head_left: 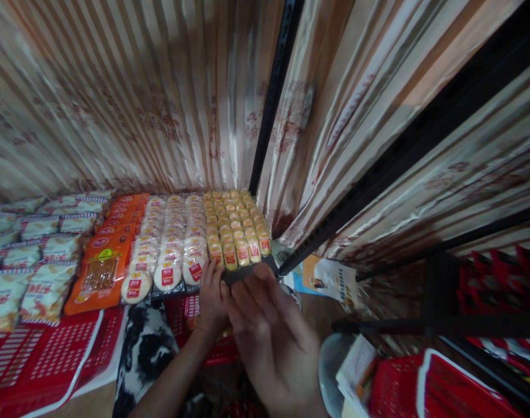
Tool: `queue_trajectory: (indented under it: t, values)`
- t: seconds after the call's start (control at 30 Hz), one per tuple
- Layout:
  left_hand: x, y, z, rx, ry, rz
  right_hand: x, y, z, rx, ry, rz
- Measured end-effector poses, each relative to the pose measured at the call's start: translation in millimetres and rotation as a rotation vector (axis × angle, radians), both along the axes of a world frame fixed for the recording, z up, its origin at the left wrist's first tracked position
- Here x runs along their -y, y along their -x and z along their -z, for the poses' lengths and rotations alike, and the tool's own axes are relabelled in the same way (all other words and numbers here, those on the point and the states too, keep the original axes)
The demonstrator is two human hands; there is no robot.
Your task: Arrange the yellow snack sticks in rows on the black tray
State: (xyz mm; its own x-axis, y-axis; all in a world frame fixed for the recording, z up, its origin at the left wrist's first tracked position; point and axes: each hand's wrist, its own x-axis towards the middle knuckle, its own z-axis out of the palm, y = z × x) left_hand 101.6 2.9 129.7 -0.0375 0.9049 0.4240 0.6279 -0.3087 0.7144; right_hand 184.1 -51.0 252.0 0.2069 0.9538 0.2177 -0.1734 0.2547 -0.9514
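My left hand (213, 297) is at the front edge of the shelf, its fingers stretched up beside the small yellow packets (235, 223). Close on its right is my right hand (271, 334), slightly blurred, with its fingers bent together in front of the dark shelf edge (247, 270). Whatever lies between those fingers is hidden. The yellow packets stand in tight rows with red and white labels. To their left are rows of round white packs (168, 273) with red labels, then orange bags (100, 264), then white and blue bags (49, 290).
Below the shelf are red baskets (42, 357), and another red basket (456, 383) sits at the lower right beside a grey bowl-like container (332, 371). A black post (276, 87) rises at the shelf's right end. Striped curtains (160, 93) hang behind. Red packages (504, 281) fill the far right.
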Motion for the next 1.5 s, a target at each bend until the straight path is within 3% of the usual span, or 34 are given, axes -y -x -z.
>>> queue_trajectory:
  t: [0.07, 0.17, 0.3, 0.4, 0.57, 0.8, 1.13, 1.5]
  values:
    - [-2, 1, -1.4, -0.069, -0.018, 0.018, -18, -2, 11.1, 0.108, 0.063, 0.065]
    - [-6, 2, 0.0, -0.194, -0.029, 0.000, -46, -10, 50.6, 0.573, 0.012, 0.223]
    - [-11, 0, 7.8, -0.378, -0.011, -0.052, -63, -21, 106.3, 1.025, -0.024, 0.230]
    - [-11, -1, 9.2, -0.497, -0.001, -0.067, -68, -25, 125.4, 1.208, -0.006, 0.286]
    - [-10, -4, 4.0, -0.639, 0.012, -0.091, -82, -26, 132.0, 1.380, -0.008, 0.328]
    - [-13, -1, 7.3, -0.690, 0.000, -0.098, -86, -24, 141.3, 1.407, -0.069, 0.369]
    - [-26, -6, 9.4, -0.628, -0.075, -0.113, -109, -43, 132.6, 1.375, 0.027, 0.545]
    - [-33, -5, 14.3, -0.671, -0.133, -0.116, -117, -44, 139.1, 1.416, 0.012, 0.470]
